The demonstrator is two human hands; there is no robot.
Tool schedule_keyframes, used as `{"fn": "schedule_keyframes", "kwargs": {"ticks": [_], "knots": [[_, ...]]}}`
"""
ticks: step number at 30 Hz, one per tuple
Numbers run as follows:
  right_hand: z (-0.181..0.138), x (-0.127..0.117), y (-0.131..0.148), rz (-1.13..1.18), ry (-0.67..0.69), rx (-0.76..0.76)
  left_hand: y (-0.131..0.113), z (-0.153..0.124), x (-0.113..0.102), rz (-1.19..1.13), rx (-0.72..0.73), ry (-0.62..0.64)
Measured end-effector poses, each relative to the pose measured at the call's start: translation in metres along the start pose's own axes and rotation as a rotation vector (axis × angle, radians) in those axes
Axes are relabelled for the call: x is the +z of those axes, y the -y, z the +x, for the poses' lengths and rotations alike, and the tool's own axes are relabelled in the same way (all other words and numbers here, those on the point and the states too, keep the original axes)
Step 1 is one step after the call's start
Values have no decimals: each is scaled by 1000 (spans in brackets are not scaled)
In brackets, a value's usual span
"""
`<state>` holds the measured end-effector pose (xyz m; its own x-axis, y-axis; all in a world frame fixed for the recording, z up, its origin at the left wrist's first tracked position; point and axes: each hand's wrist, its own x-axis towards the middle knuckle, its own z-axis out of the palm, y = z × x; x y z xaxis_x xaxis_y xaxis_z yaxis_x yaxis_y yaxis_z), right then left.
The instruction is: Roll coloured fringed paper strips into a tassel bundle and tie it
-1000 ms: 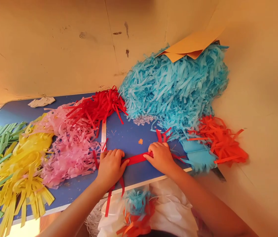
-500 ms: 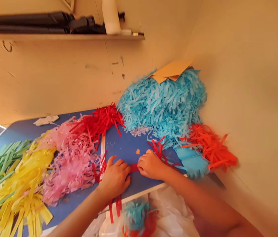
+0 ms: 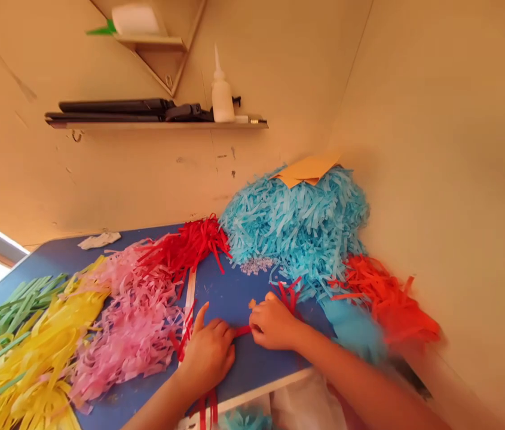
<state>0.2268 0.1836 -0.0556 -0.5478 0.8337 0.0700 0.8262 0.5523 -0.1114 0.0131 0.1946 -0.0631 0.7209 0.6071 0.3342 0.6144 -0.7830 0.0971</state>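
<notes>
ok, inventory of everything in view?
Table: 1, blue, below heaps
Green heap: 1, green, far left
Yellow heap: 1, yellow, beside green
Pink heap: 1, pink, beside yellow
Red heap: 1, red, table back
Blue heap: 1, light blue, near wall
Sheets: count unclear, yellowish, atop blue heap
Orange heap: 1, orange, right
Blue piece: 1, blue, front right
Bits: many, pale, before blue heap
Scrap: 1, white, back left
Shelf: 1, brownish, wall
Bottle: 1, whitish, shelf
Flat items: several, black, shelf
Container: 1, white, upper shelf
Strip: count unclear, red, table front
Fringe: 1, blue, bottom
Left hand: 1, on strip
Right hand: 1, on strip
</notes>
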Motion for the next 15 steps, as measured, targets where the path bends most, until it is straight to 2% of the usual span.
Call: {"fn": "schedule_keyframes", "kwargs": {"ticks": [3,6,10,15], "knots": [[-2,4,0,23,-60,-13,6,-3,9,24,31,-84],[-12,14,-4,94,-99,-12,12,-12,10,19,19,-83],[-26,25,-17,190,-89,98,20,-24,6,-110,-52,-31],[-26,23,-23,285,-88,235,24,-24,-1,-187,-213,102]]}}
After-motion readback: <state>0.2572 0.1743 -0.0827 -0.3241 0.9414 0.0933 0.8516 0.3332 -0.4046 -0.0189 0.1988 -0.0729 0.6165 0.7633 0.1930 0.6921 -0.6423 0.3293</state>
